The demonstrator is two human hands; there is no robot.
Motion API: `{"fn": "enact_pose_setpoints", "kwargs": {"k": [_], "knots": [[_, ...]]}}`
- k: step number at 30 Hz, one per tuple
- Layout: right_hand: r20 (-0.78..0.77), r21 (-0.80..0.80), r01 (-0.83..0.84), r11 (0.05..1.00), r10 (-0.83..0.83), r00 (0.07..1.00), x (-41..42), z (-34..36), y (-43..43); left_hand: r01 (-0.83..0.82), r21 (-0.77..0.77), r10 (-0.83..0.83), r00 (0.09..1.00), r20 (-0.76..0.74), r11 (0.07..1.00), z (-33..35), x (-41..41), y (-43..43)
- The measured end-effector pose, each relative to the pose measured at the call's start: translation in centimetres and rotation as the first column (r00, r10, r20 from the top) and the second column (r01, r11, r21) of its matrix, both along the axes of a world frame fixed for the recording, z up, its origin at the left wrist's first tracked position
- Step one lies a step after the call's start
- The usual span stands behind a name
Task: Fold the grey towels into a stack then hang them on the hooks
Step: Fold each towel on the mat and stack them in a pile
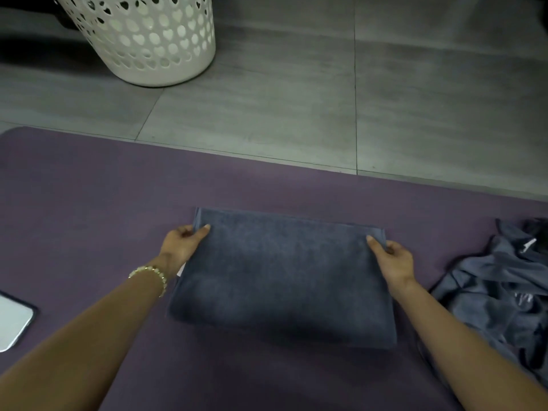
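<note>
Centre of frame: folded grey towel [281, 277], flat on the purple mat [89, 203], roughly rectangular, several layers thick by the look of the far edge. Left hand [182, 243] pinching the upper-left corner, thumb on top, fingers curled under the edge; bead bracelet [151, 275] on that wrist. Right hand [394, 259] pinching the upper-right corner the same way. Likely step: squaring or finishing the fold on this towel, early in the task judging by the heap of unfolded grey towels [498, 280] at the right edge of the frame, just beside the right forearm. To do it well: hold both corners level, pull gently outward to take out slack, line up the layer edges before letting go, then press flat so a stack can sit on top without sliding. Watch the small white tag [181, 269] poking out on the left side; tuck in if possible. Soft terry, floppy, prone to skewing if one hand leads. Mat smooth and matte, laid over a grey tiled floor [296, 99] with visible grout lines. White perforated laundry basket [148, 40] at upper left, on the tiles. Flat pale device, phone or tablet [13, 324], at the lower-left edge on the mat. No hooks in view. Dim lighting overall.
</note>
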State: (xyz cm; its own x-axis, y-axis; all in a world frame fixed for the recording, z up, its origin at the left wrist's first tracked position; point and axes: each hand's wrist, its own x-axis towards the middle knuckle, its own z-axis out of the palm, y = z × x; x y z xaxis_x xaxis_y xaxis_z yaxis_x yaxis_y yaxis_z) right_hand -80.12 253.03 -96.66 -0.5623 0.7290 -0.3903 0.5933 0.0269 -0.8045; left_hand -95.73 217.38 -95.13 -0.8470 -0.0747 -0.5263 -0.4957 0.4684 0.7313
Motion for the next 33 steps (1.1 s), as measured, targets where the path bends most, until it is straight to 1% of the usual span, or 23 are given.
{"fn": "enact_pose_setpoints", "kwargs": {"k": [2, 5, 6, 8, 9, 10, 11, 13, 14, 16, 18, 19, 21, 22, 23, 24, 26, 27, 28, 29, 31, 32, 33], "knots": [[-0.058, 0.060, -0.029, 0.998, 0.032, 0.998, -1.2, 0.0, -0.1, -0.038, -0.032, 0.035, 0.995, -0.098, 0.999, -1.0, -0.6, 0.4], [-0.155, 0.182, -0.061, 0.981, 0.090, 0.984, -1.5, 0.0, -0.2, -0.072, 0.015, 0.073, 0.950, -0.304, 0.997, -2.1, -0.6, 0.3], [-0.170, 0.186, -0.055, 0.981, 0.087, 0.982, -1.5, -0.1, -0.3, -0.090, 0.033, 0.096, 0.939, -0.329, 0.995, -2.4, -0.5, 0.2], [-0.176, 0.167, -0.036, 0.985, 0.065, 0.982, -1.7, -0.6, -0.3, -0.112, 0.054, 0.124, 0.939, -0.321, 0.992, -2.6, -0.7, 0.2], [-0.171, 0.156, -0.026, 0.988, 0.052, 0.984, -1.9, -1.0, -0.2, -0.105, 0.033, 0.110, 0.946, -0.304, 0.994, -2.6, -0.9, 0.3], [-0.143, 0.151, -0.020, 0.988, 0.042, 0.989, -2.2, -1.2, -0.2, -0.084, -0.026, 0.074, 0.960, -0.272, 0.996, -2.6, -1.0, 0.4], [-0.123, 0.150, -0.013, 0.989, 0.032, 0.992, -2.5, -1.2, -0.2, -0.061, -0.103, 0.035, 0.970, -0.243, 0.993, -2.6, -1.1, 0.3], [-0.045, 0.195, -0.039, 0.980, 0.049, 0.998, -2.8, -0.8, -0.4, 0.005, -0.325, -0.065, 0.983, -0.174, 0.946, -2.9, -1.3, -0.6], [0.009, 0.275, -0.074, 0.959, 0.075, 0.997, -2.6, -0.4, -0.7, 0.045, -0.394, -0.099, 0.988, -0.117, 0.918, -2.6, -1.2, -1.1], [0.058, 0.440, -0.204, 0.874, 0.199, 0.978, -1.6, 0.3, -1.9, 0.200, -0.442, -0.204, 0.978, 0.040, 0.875, -2.2, -0.9, -2.3], [0.043, 0.503, -0.307, 0.808, 0.331, 0.943, -0.2, 0.9, -3.9, 0.344, -0.370, -0.298, 0.938, 0.179, 0.863, -1.6, -0.3, -2.7], [0.026, 0.514, -0.332, 0.791, 0.372, 0.928, 0.6, 0.7, -4.8, 0.356, -0.274, -0.299, 0.926, 0.229, 0.893, -1.2, 0.0, -2.7], [-0.039, 0.527, -0.331, 0.783, 0.412, 0.910, 2.3, 0.2, -6.3, 0.318, -0.055, -0.282, 0.899, 0.335, 0.947, 0.7, 0.8, -2.2], [-0.084, 0.523, -0.324, 0.789, 0.426, 0.901, 3.0, 0.1, -7.0, 0.331, 0.008, -0.312, 0.880, 0.357, 0.943, 1.9, 1.3, -1.9], [-0.128, 0.484, -0.322, 0.813, 0.430, 0.894, 3.6, 0.2, -7.6, 0.348, 0.056, -0.345, 0.868, 0.356, 0.936, 3.7, 1.7, -1.2], [-0.172, 0.401, -0.318, 0.859, 0.412, 0.895, 4.1, 0.4, -8.0, 0.419, 0.058, -0.413, 0.848, 0.333, 0.906, 5.3, 1.9, -0.3], [-0.224, 0.131, -0.288, 0.949, 0.311, 0.924, 4.5, 1.5, -8.6, 0.573, 0.057, -0.569, 0.788, 0.235, 0.818, 9.0, 2.7, 2.2], [-0.229, -0.017, -0.263, 0.965, 0.252, 0.940, 4.4, 2.2, -8.5, 0.617, 0.093, -0.622, 0.758, 0.195, 0.781, 10.7, 3.3, 3.8], [-0.226, -0.169, -0.234, 0.957, 0.194, 0.955, 4.1, 2.7, -8.2, 0.650, 0.160, -0.669, 0.725, 0.163, 0.743, 11.9, 4.1, 5.4], [-0.206, -0.326, -0.208, 0.922, 0.145, 0.968, 3.8, 2.9, -7.4, 0.663, 0.250, -0.703, 0.698, 0.135, 0.706, 13.0, 5.1, 7.1], [-0.168, -0.612, -0.141, 0.778, 0.046, 0.985, 3.4, 2.9, -5.5, 0.662, 0.438, -0.773, 0.619, 0.137, 0.608, 14.2, 6.7, 10.3], [-0.135, -0.712, -0.089, 0.696, -0.011, 0.991, 3.3, 3.0, -4.5, 0.635, 0.528, -0.792, 0.596, 0.130, 0.564, 14.3, 7.3, 11.8], [-0.091, -0.769, -0.034, 0.639, -0.057, 0.994, 3.4, 2.9, -3.5, 0.602, 0.580, -0.782, 0.615, 0.102, 0.549, 13.7, 7.6, 12.8]]}}
